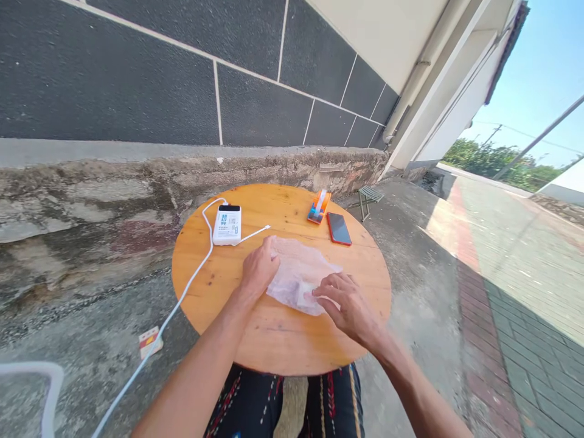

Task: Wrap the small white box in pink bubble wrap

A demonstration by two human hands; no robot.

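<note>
A sheet of translucent, pinkish-white wrap [294, 263] lies spread on the round wooden table [283, 353]. My left hand [261, 265] is closed on the wrap's left edge. A small white object [305, 294] sits at the wrap's lower part; whether it is on or under the film is hard to tell. My right hand [341, 299] has its fingers closed at the right side of that white object, pinching it.
A white power bank [227, 226] with a white cable stands at the table's back left. An orange tape dispenser [319, 207] and a red-edged phone [339, 229] are at the back right. A folding stool [368, 196] is beyond; a small box [150, 342] lies on the ground.
</note>
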